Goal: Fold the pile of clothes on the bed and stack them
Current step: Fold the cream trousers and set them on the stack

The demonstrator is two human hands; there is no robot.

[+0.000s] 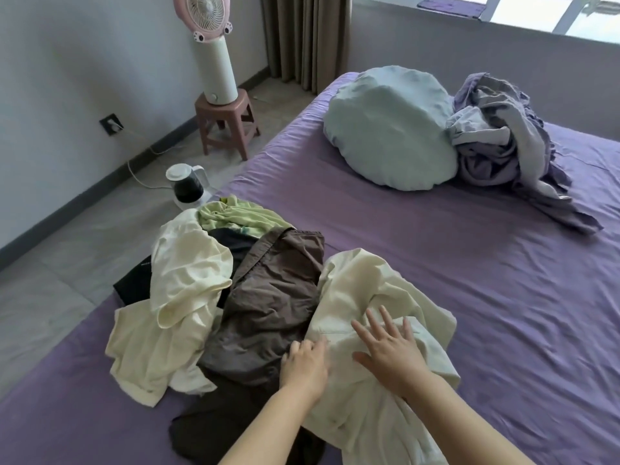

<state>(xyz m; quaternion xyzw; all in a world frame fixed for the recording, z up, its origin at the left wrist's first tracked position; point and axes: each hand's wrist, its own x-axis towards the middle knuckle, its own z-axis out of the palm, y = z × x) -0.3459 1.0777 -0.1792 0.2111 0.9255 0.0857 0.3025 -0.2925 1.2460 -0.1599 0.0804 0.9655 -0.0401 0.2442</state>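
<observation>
A heap of unfolded clothes lies on the near left part of the purple bed [469, 280]. In it are a cream garment [355, 283] on the right, a brown garment [271, 297] in the middle, another cream garment [188, 273] on the left, a light green one [235, 216] at the back and a black one [134, 283] at the bed's edge. My right hand [389, 350] lies flat, fingers spread, on the right cream garment. My left hand [303, 364] has its fingers curled at that garment's left edge, where it meets the brown one.
A pale blue pillow [389, 129] and a crumpled lilac-grey blanket [503, 139] lie at the head of the bed. On the floor to the left stand a kettle [186, 184] and a brown stool [228, 122] carrying a white and pink fan [214, 58].
</observation>
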